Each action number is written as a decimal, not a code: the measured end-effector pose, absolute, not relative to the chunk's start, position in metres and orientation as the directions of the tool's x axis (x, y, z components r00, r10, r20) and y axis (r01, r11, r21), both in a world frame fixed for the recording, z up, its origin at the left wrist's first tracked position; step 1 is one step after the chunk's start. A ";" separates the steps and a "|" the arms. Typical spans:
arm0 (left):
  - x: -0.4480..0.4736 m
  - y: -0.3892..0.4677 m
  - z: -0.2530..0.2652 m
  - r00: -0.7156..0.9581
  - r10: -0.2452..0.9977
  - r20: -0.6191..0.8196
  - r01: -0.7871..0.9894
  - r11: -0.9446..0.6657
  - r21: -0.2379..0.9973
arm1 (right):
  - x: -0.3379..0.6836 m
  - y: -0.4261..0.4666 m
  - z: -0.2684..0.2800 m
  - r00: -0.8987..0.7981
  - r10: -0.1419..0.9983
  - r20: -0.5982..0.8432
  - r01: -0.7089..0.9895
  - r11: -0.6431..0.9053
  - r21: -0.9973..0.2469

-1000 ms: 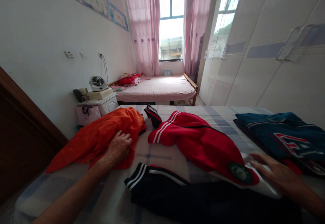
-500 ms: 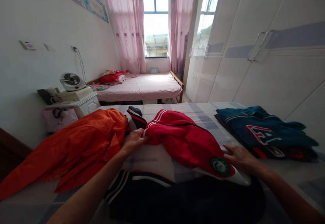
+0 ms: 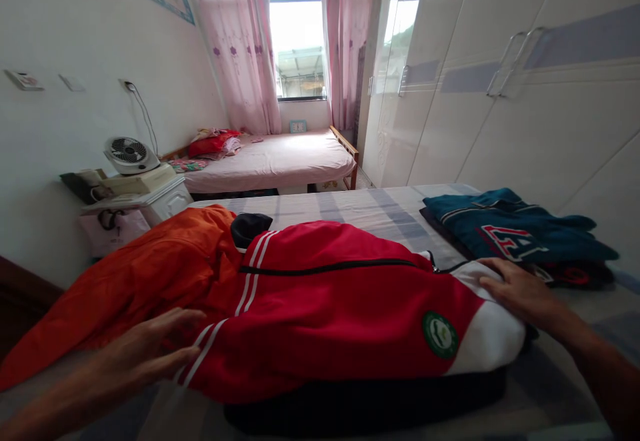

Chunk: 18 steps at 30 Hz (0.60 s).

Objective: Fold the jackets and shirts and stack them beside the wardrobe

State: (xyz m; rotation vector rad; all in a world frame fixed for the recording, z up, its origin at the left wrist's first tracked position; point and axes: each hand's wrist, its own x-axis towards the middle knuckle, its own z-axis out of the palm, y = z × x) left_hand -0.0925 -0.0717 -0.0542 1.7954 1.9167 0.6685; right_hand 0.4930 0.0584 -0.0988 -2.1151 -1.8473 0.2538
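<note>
A red zip-up jacket (image 3: 320, 307) with white stripes, white shoulders and a round green badge lies spread out in front of me. My left hand (image 3: 150, 347) is beside its striped sleeve cuff, fingers stretched out and apart, the fingertips at the stripes. My right hand (image 3: 523, 287) is at the white shoulder near the collar, fingers closed on the fabric. Beneath the jacket a dark garment (image 3: 370, 404) shows along the near side. An orange garment (image 3: 165, 261) lies at the left, its edge meeting the jacket.
Folded clothes topped by a teal garment (image 3: 515, 227) are stacked at the right of the bed (image 3: 345, 204). Beyond stands a second bed (image 3: 290, 157) with a pink sheet. A fan (image 3: 131, 154) sits on the cabinet at left; a white wardrobe (image 3: 525, 141) lines the right.
The red jacket, bunched up before, now lies spread flat and nearer me. My left hand has let go and moved left and closer; my right hand has moved right with the shoulder.
</note>
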 end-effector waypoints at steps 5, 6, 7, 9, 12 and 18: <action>-0.057 -0.032 -0.062 -0.022 0.999 0.027 0.816 0.003 0.579 | 0.456 0.062 -0.089 -0.008 0.932 0.363 0.977 0.086 -0.198; -0.050 -0.022 -0.065 0.002 1.000 0.020 0.826 -0.013 0.563 | 0.447 0.064 -0.087 -0.066 0.918 0.391 0.977 0.140 -0.163; -0.045 -0.013 -0.069 0.012 1.000 0.006 0.839 -0.013 0.545 | 0.439 0.067 -0.085 -0.125 0.911 0.393 0.970 0.195 -0.145; -0.040 0.001 -0.081 -0.039 0.999 0.013 0.859 0.027 0.511 | 0.425 0.074 -0.084 -0.194 0.928 0.319 0.944 0.265 -0.196; -0.039 0.013 -0.099 -0.224 0.973 0.060 0.793 0.146 0.592 | 0.411 0.085 -0.090 -0.193 0.973 0.127 0.908 0.226 -0.354; -0.022 0.008 -0.085 -0.206 0.975 -0.085 0.509 0.180 0.842 | 0.399 0.091 -0.098 -0.215 0.976 0.019 0.866 0.199 -0.458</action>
